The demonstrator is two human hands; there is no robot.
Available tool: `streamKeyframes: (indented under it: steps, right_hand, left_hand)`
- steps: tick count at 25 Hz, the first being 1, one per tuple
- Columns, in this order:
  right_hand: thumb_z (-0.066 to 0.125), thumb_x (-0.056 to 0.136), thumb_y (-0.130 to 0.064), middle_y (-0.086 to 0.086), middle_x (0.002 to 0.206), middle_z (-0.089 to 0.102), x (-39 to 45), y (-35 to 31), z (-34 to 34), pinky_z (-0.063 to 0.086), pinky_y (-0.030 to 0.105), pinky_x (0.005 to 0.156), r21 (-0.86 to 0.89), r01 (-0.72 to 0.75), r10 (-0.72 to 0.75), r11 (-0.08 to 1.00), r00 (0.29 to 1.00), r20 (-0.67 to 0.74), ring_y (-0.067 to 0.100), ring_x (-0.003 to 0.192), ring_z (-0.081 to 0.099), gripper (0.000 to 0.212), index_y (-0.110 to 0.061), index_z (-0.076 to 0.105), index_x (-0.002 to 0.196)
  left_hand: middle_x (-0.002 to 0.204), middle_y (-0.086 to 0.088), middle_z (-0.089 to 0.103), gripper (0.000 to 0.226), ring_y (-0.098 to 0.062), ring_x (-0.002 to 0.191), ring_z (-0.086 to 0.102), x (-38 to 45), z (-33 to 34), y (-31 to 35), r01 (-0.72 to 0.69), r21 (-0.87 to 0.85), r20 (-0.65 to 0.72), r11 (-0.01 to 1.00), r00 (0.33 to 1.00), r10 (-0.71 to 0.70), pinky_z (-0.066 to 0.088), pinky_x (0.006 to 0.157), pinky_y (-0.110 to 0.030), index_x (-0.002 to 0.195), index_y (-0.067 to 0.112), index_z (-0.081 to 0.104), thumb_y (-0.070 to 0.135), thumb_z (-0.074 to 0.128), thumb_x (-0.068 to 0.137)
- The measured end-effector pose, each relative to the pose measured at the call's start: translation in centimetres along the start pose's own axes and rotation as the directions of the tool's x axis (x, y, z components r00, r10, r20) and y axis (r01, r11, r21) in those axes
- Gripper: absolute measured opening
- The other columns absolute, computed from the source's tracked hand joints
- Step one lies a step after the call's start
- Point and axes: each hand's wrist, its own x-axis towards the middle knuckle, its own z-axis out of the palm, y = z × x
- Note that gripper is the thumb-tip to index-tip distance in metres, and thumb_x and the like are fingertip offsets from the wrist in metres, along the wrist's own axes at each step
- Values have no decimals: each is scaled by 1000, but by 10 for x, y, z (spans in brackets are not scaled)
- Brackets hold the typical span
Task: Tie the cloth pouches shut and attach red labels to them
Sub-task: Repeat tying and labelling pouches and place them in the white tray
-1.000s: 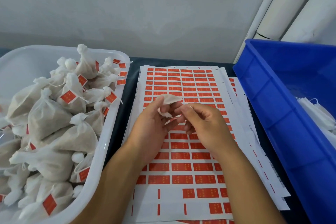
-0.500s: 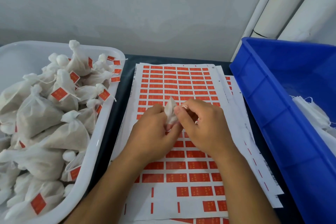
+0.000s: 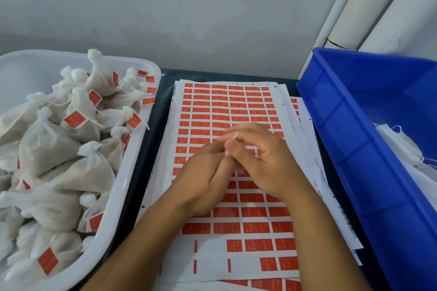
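The head view shows both hands pressed close together over the sheets of red labels point(image 3: 236, 106) on the dark tabletop point(image 3: 165, 73). A second ago the left hand point(image 3: 203, 179) held an empty white pouch point(image 3: 230, 149) up in plain sight, its cloth fanned above the fingers; half a second ago it was already gathered into a narrow upright strip between the two hands. Now almost nothing of it shows, only a pale sliver between the thumbs and a thin bit of string at the fingertips of the right hand point(image 3: 267, 160). Both hands are curled round the bunched cloth, the right hand pinching at its top.

My reading is that the neck of the pouch is being drawn or knotted closed, so the tying step is under way and the label has not yet gone on this one. The view has also tipped slightly, sliding everything lower and left.

Finished pouches, tied and labelled, are heaped in the white tray point(image 3: 132, 172) to the left. The blue bin point(image 3: 354, 149) on the right holds flat white cloth, probably unworked pouches.
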Motion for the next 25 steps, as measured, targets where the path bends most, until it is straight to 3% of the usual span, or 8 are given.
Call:
streamKeyframes:
  steps: [4, 8, 11, 14, 18, 25]
  right_hand:
    - [51, 101, -50, -30, 114, 66, -3, 3, 6, 54, 11, 86, 120, -80, 80, 990, 997, 7, -5, 112, 61, 18, -47, 62, 116]
    - [63, 99, -42, -26, 107, 68, -5, 8, 10, 57, 14, 82, 159, -59, 65, 985, 997, -38, 0, 106, 66, 12, -43, 64, 110]
    - [67, 97, -38, -23, 103, 68, -7, 8, 11, 59, 19, 83, 172, -40, 51, 984, 997, -61, 5, 102, 68, 10, -37, 66, 107]
    - [69, 94, -38, -25, 101, 65, -7, 6, 10, 56, 13, 82, 129, 7, 4, 992, 996, -85, 5, 102, 66, 9, -38, 65, 102]
    - [65, 97, -37, -20, 107, 65, -8, 7, 11, 46, 5, 89, -67, 110, -115, 992, 991, -72, 1, 105, 60, 17, -33, 73, 112]
    - [61, 98, -46, -19, 110, 65, -10, 7, 14, 50, 12, 89, -151, 149, -153, 977, 988, -15, 2, 102, 60, 32, -34, 71, 127]
  left_hand:
    - [101, 18, 67, 51, -3, 101, 63, 3, -8, -4, 80, -27, 21, 996, 997, -79, 54, 89, -29, 89, 37, 67, 47, 21, 107]
    - [79, 16, 58, 45, -2, 88, 58, 3, -15, -5, 145, 11, -77, 989, 987, -144, 45, 71, -15, 73, 37, 60, 46, 31, 107]
    - [81, 16, 59, 44, -3, 87, 59, 4, -15, -3, 189, -54, -108, 980, 975, -194, 45, 69, -12, 71, 34, 62, 37, 39, 109]
    - [81, 11, 64, 43, -5, 82, 62, 6, -17, 0, 269, -179, -117, 946, 949, -292, 48, 71, -19, 74, 26, 65, 35, 40, 108]
    - [81, 1, 72, 46, -15, 81, 70, 5, -22, 5, 319, -329, -105, 889, 923, -370, 58, 78, -33, 76, 18, 72, 38, 43, 106]
    - [81, 2, 77, 47, -12, 80, 76, 4, -26, 8, 345, -425, -66, 837, 910, -408, 56, 75, -28, 79, 22, 76, 41, 43, 107]
